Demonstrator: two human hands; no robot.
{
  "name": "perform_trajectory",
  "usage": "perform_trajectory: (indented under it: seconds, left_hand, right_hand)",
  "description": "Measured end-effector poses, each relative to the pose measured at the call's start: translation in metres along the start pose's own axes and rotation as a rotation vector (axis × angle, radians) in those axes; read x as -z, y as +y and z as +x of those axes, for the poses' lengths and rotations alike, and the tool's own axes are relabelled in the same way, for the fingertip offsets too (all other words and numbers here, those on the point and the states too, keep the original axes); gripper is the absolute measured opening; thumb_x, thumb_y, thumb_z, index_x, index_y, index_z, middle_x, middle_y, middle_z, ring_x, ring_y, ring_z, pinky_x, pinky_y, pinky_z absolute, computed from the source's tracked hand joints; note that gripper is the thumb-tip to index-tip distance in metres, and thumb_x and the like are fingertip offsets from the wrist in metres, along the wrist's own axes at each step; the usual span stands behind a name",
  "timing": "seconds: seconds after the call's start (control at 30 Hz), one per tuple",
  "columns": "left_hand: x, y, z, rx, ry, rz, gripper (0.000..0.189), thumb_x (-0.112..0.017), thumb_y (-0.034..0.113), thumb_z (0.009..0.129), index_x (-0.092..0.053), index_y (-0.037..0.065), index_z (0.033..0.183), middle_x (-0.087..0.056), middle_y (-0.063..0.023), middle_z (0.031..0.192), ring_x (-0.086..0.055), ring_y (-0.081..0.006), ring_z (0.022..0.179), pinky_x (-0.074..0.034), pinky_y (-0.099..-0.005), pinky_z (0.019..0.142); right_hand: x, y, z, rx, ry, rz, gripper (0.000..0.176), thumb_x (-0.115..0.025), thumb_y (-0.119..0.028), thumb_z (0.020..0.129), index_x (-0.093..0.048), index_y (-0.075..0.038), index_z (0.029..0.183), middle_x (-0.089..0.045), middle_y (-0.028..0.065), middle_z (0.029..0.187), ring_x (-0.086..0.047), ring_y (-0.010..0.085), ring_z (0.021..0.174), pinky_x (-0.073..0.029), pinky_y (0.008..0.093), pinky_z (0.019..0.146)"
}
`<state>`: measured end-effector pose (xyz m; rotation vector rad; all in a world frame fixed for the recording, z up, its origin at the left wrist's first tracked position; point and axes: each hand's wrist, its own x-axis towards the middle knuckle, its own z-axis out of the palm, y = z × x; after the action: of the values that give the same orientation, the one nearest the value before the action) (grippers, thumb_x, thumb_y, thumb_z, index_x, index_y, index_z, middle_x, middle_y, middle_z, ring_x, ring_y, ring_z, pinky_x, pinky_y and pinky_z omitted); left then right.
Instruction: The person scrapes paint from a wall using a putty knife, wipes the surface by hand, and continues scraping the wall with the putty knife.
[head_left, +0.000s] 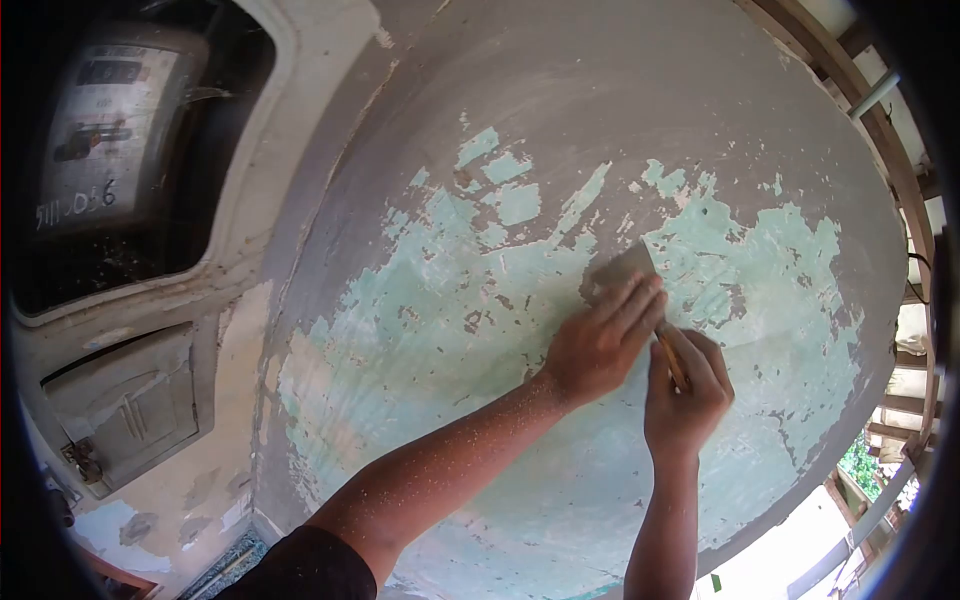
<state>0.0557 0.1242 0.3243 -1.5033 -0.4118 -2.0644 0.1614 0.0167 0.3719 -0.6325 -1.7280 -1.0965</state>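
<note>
In the head view a scraper (pixel 624 268) lies with its flat metal blade against the wall (pixel 470 340). My right hand (pixel 688 390) is wrapped round its wooden handle, below the blade. My left hand (pixel 606 335) rests on the blade, its fingers stretched out together and pressing on the metal. Around the blade the wall shows pale green paint with ragged edges, and a grey coat (pixel 620 90) lies above it. Small flecks cover my left forearm. The tip of the handle is hidden in my right hand.
An electric meter (pixel 115 130) sits behind a dark window at the upper left. Below it is a small metal door (pixel 125 405) with a latch. Wooden beams (pixel 905 170) run along the right side, with bright daylight at the lower right.
</note>
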Motion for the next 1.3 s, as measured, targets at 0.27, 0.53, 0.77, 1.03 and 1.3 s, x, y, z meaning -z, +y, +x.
perform_trajectory:
  seconds: [0.27,0.53,0.77,1.03,1.3]
  left_hand:
    - [-0.011,0.005,0.011,0.038,0.031,0.000,0.043,-0.069,0.010,0.093,-0.069,0.003,0.135,-0.068,-0.0172,0.143,-0.063,-0.0363,0.137,-0.053,-0.0476,0.113]
    - [-0.023,-0.010,0.043,-0.047,0.035,-0.016,0.049,-0.066,0.012,0.096,-0.062,-0.001,0.143,-0.062,-0.0207,0.150,-0.060,-0.0390,0.140,-0.050,-0.0505,0.116]
    - [-0.029,-0.011,0.053,-0.105,-0.059,-0.014,0.060,-0.062,0.023,0.101,-0.050,-0.009,0.150,-0.049,-0.0311,0.158,-0.047,-0.0450,0.150,-0.038,-0.0544,0.126]
    - [-0.036,-0.013,0.078,-0.150,-0.104,0.036,0.070,-0.057,0.035,0.105,-0.044,-0.015,0.151,-0.043,-0.0371,0.158,-0.039,-0.0507,0.153,-0.031,-0.0555,0.130]
    - [-0.029,-0.031,0.090,-0.173,-0.205,0.156,0.074,-0.055,0.040,0.107,-0.040,-0.015,0.153,-0.042,-0.0375,0.160,-0.036,-0.0502,0.155,-0.029,-0.0547,0.131]
  right_hand:
    - [0.008,0.010,0.015,0.092,-0.117,-0.074,0.022,-0.082,0.006,0.085,-0.079,-0.002,0.105,-0.072,0.0104,0.091,-0.073,0.0243,0.070,-0.058,0.0362,0.061]
    - [0.010,0.026,0.041,0.170,0.025,-0.045,0.020,-0.083,0.004,0.086,-0.080,-0.001,0.106,-0.078,0.0134,0.102,-0.077,0.0246,0.081,-0.060,0.0341,0.067]
    - [0.013,0.042,0.069,0.184,-0.074,0.009,0.020,-0.084,0.003,0.086,-0.080,0.000,0.105,-0.076,0.0124,0.096,-0.076,0.0239,0.076,-0.060,0.0308,0.065]
    - [0.020,0.059,0.102,0.120,-0.146,0.025,0.015,-0.081,0.004,0.085,-0.080,0.001,0.100,-0.074,0.0121,0.089,-0.073,0.0227,0.070,-0.057,0.0342,0.064]
    - [0.004,0.067,0.117,0.245,-0.168,-0.105,0.015,-0.083,0.000,0.082,-0.081,-0.003,0.097,-0.071,0.0095,0.083,-0.070,0.0245,0.065,-0.055,0.0362,0.061]
